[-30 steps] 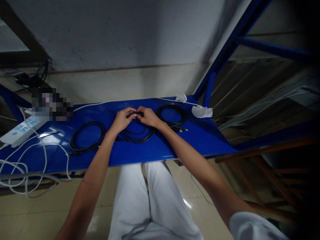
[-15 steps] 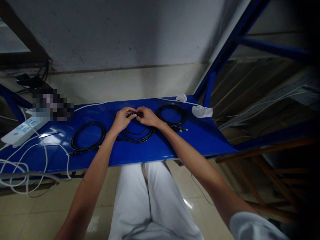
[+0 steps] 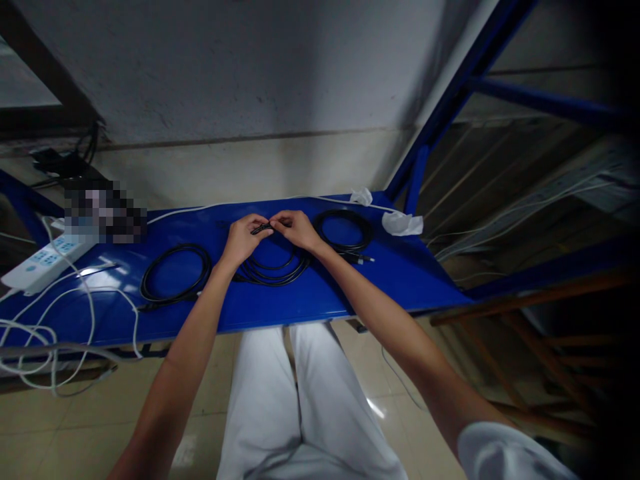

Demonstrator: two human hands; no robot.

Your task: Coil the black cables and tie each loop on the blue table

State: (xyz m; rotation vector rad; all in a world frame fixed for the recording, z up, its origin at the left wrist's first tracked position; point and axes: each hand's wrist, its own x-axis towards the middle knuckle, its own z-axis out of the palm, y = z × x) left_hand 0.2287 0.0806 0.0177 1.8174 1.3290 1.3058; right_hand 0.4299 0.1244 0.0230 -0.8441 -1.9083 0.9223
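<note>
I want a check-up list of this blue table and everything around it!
Surface: blue table, dimly lit.
Job's things: middle black cable coil, one end pinched between both hands.
Clutter: crumpled white tissues.
Grippers: left hand and right hand, fingers closed on the cable end.
Cables: left black coil, right black coil, white cords, white power strip.
Surroundings: blue rack frame, grey wall, tiled floor.

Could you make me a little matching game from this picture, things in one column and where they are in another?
Things:
1. middle cable
2. power strip
3. crumpled tissue
4. left cable coil

Places:
A. far left of the blue shelf
B. lying alone, left of the left hand
C. shelf's right rear corner
D. its end pinched by both hands, the right hand too

Pairs: 1-D, 2-A, 3-C, 4-B
</note>
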